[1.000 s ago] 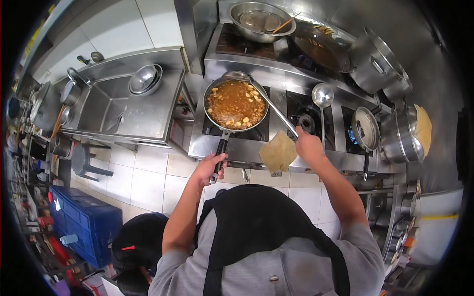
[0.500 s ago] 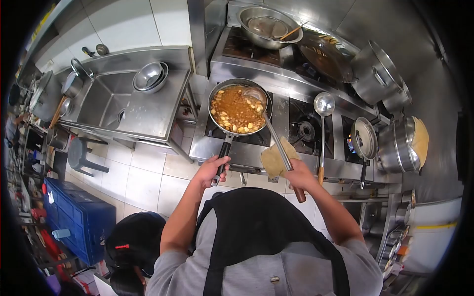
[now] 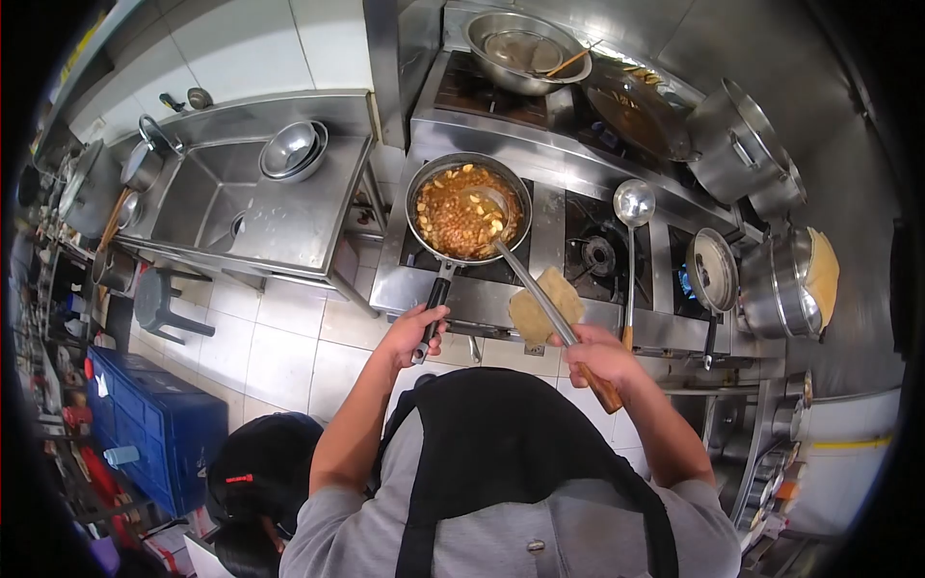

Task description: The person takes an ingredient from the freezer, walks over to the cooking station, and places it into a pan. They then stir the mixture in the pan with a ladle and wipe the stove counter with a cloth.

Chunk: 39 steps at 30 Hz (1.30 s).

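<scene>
My left hand (image 3: 414,335) is closed around the black handle of a frying pan (image 3: 411,197), which rests on the left front burner. Brown sauce with pale, sliced pieces (image 3: 453,217) fills the pan. In my right hand (image 3: 595,354) is the wooden-ended handle of a ladle (image 3: 540,294). Its bowl sits in the sauce on the pan's right side, partly covered by food. A tan folded cloth (image 3: 544,306) lies on the stove's front edge, just beyond my right hand and partly under the ladle's shaft.
Right of the pan, a second ladle (image 3: 632,207) lies across the stove. A small pan (image 3: 713,270) stands over a blue flame. Large pots (image 3: 737,144) and a wide bowl (image 3: 525,58) are behind. At left are a sink (image 3: 198,197), a stool (image 3: 164,303) and another person's black cap (image 3: 260,467).
The ladle's bowl has moved down and left through the sauce, and my right hand has shifted slightly right. The pale pieces are more mixed in. My left hand stays on the pan handle.
</scene>
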{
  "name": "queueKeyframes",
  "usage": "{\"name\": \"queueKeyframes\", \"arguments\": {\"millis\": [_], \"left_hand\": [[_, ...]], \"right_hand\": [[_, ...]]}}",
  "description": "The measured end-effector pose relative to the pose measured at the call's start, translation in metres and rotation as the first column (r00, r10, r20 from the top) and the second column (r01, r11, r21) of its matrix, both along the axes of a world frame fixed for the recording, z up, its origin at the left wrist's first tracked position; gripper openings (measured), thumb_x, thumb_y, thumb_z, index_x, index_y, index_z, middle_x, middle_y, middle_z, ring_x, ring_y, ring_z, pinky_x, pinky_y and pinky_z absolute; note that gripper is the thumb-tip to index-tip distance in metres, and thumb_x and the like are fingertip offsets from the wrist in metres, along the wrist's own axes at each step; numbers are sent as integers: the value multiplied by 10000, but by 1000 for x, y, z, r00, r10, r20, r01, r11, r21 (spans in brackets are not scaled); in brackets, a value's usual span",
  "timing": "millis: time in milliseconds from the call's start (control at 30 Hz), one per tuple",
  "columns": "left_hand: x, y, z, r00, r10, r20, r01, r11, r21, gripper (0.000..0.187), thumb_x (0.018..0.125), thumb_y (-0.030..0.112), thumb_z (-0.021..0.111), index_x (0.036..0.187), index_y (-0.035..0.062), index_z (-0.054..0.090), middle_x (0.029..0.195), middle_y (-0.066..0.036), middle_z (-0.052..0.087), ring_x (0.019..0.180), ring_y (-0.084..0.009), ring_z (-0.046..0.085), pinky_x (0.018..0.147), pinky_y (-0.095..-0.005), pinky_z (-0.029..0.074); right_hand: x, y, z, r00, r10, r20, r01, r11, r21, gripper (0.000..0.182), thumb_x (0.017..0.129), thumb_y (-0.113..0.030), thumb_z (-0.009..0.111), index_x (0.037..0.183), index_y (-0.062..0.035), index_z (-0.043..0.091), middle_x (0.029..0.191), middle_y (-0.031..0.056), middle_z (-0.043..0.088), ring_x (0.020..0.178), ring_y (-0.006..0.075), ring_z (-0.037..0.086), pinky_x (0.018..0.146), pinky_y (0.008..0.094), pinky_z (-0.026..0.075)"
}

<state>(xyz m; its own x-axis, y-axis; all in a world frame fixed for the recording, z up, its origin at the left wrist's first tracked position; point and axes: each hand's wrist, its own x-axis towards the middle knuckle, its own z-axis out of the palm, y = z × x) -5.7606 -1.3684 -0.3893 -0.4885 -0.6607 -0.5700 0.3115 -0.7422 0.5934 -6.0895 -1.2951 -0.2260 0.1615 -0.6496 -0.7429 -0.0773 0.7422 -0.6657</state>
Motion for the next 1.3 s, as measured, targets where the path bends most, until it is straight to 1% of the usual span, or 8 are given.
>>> {"name": "queueKeyframes", "arguments": {"millis": [200, 233, 267, 333, 367, 467, 867, 1300], "left_hand": [[-2, -2, 3, 1000, -21, 21, 20, 1000, 21, 325, 995, 283, 610, 1173, 28, 513, 775, -43, 543, 516, -123, 475, 437, -280, 391], [-2, -2, 2, 999, -23, 23, 22, 1000, 21, 325, 995, 283, 610, 1173, 28, 513, 775, -43, 543, 516, -123, 475, 437, -280, 391], [-1, -3, 0, 999, -32, 20, 31, 999, 40, 323, 998, 297, 603, 1165, 33, 520, 778, -46, 548, 517, -123, 475, 437, -276, 389], [-1, -3, -4, 999, -41, 19, 40, 997, 60, 322, 1000, 310, 597, 1158, 38, 527, 781, -48, 553, 518, -123, 475, 438, -272, 387], [0, -3, -5, 999, -53, 0, 53, 996, 75, 316, 1005, 325, 585, 1139, 43, 537, 792, -52, 565, 519, -120, 475, 438, -269, 386], [1, -6, -4, 996, -88, -32, 90, 990, 106, 305, 1012, 347, 568, 1100, 55, 551, 814, -61, 590, 514, -115, 474, 434, -262, 382], [4, -6, -8, 992, -89, -93, 100, 989, 110, 291, 1019, 360, 557, 1019, 69, 553, 828, -76, 616, 476, -108, 461, 406, -257, 365], [5, -6, -6, 992, -84, -88, 92, 992, 82, 281, 1028, 339, 550, 1024, 58, 546, 831, -81, 609, 484, -111, 465, 403, -257, 370]], "right_hand": [[1, 21, 3, 948, 133, -289, -179, 974, -138, 247, 800, -34, 572, 1042, 7, 552, 738, 52, 518, 476, 134, 560, 464, 317, 500], [-4, 25, -7, 925, 173, -338, -222, 968, -113, 199, 794, -49, 583, 974, 11, 525, 716, 86, 522, 517, 221, 589, 530, 371, 516], [-8, 34, -17, 926, 171, -336, -220, 969, -114, 199, 794, -49, 583, 974, 11, 525, 716, 86, 522, 517, 221, 589, 530, 371, 516], [-12, 47, -32, 719, 106, -686, -475, 796, -375, 231, 777, -58, 599, 973, 23, 508, 735, 164, 560, 609, 341, 606, 638, 448, 513], [-2, 50, -10, 733, 97, -673, -382, 878, -289, 253, 778, -84, 591, 993, 17, 503, 783, 242, 604, 729, 451, 606, 729, 512, 480], [-6, 57, 1, 625, 165, -763, -462, 866, -191, 243, 798, -103, 562, 1014, -7, 504, 810, 270, 638, 759, 476, 618, 724, 545, 476], [-4, 28, -67, 301, 219, -928, -726, 683, -74, 285, 849, -126, 572, 1108, -39, 492, 805, 216, 676, 748, 415, 672, 702, 543, 528], [-9, -35, -102, 263, 70, -962, -703, 697, -141, 356, 830, -96, 581, 1175, -46, 508, 826, 239, 688, 735, 432, 684, 678, 534, 544]]}}
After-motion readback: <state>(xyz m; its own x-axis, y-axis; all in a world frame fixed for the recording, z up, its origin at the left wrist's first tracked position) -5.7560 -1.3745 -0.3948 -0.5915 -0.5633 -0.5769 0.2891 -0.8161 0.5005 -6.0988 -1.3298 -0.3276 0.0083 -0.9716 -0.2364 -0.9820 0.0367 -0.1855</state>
